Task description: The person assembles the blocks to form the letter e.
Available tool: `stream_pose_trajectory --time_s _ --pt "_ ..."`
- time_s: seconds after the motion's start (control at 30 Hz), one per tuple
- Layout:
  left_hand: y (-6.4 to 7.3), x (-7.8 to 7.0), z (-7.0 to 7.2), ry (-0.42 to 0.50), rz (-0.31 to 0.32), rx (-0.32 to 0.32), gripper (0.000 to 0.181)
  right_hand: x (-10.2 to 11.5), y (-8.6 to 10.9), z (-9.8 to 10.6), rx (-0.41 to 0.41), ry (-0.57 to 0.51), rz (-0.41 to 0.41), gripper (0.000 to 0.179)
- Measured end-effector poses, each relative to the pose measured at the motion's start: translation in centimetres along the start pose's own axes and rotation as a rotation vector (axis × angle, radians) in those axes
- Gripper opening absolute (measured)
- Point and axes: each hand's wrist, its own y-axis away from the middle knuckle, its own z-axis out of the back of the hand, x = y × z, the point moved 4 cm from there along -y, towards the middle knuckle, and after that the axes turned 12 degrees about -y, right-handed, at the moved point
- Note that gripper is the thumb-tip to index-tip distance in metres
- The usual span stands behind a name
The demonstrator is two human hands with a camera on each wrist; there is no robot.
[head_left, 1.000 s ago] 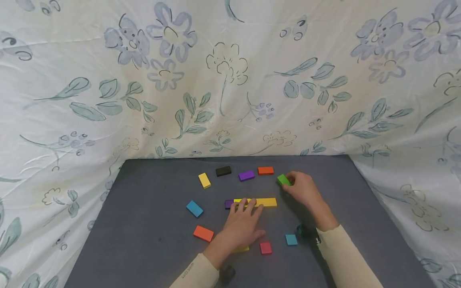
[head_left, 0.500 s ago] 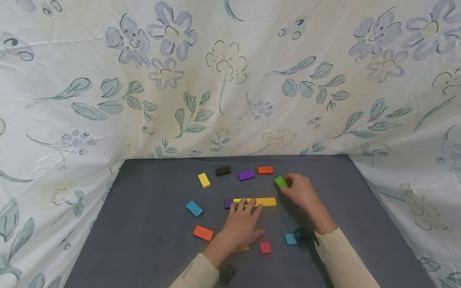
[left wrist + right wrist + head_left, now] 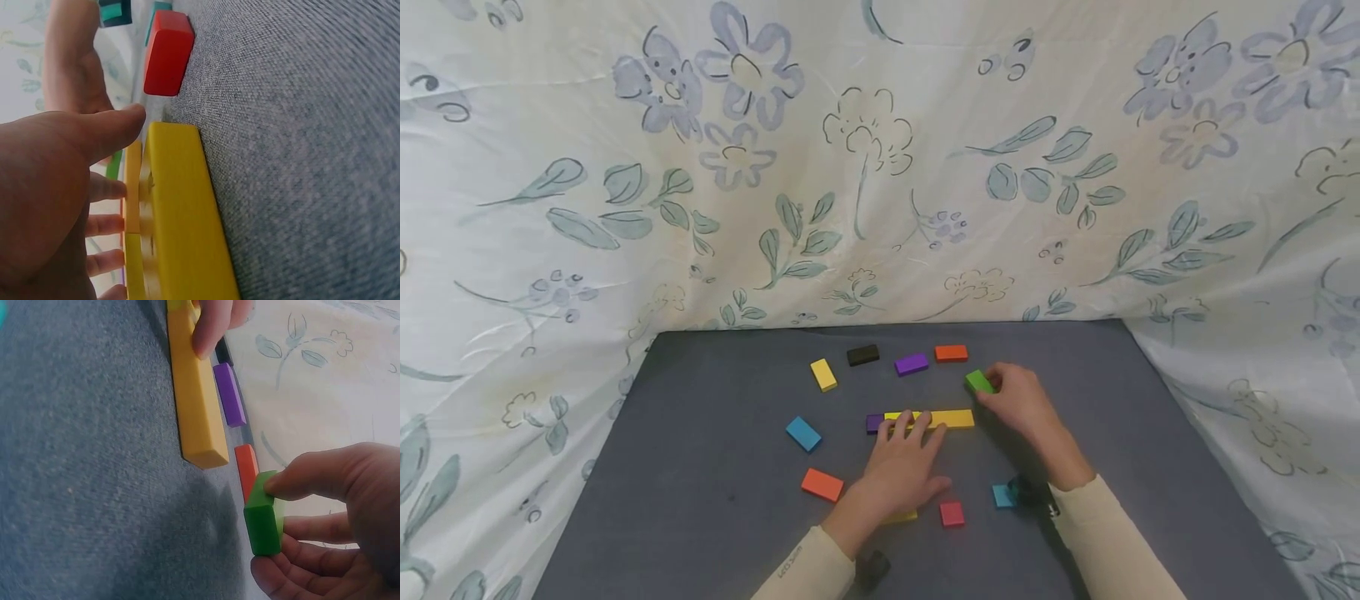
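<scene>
My right hand (image 3: 1018, 407) pinches a green block (image 3: 980, 382) between thumb and fingers, held just off the table in the right wrist view (image 3: 262, 515). My left hand (image 3: 895, 473) lies with fingers spread, fingertips touching a row of blocks joined end to end. That row has a dark purple block (image 3: 874, 424) on the left, a bright yellow block (image 3: 891, 416) partly under the fingers, and an amber block (image 3: 958, 419) on the right. Below the left palm, another yellow block (image 3: 187, 212) lies mostly hidden from the head view.
Around the row lie a pale yellow block (image 3: 823, 375), a black one (image 3: 862, 355), a purple one (image 3: 912, 364), a red-orange one (image 3: 951, 353), a blue one (image 3: 803, 434), an orange one (image 3: 822, 485), a red one (image 3: 952, 514) and a light blue one (image 3: 1002, 497). Floral cloth (image 3: 880, 250) surrounds the grey table.
The right hand has carried the green block a little left and toward the amber end of the row, turning it somewhat. The left hand stays where it was.
</scene>
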Motion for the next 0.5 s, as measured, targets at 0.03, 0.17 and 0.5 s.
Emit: stream_pose_trajectory --time_s 0.03,0.17,0.5 --pt "-0.01 0.00 0.00 0.000 0.001 -0.001 0.083 0.08 0.03 -0.06 0.000 0.000 0.002 0.040" --pt "-0.06 0.06 -0.03 0.003 0.002 0.000 0.083 0.36 0.12 -0.26 0.001 -0.009 0.005 0.039" --pt "-0.13 0.13 -0.12 0.004 -0.003 -0.001 0.083 0.67 0.12 -0.85 0.010 -0.011 -0.008 0.038"
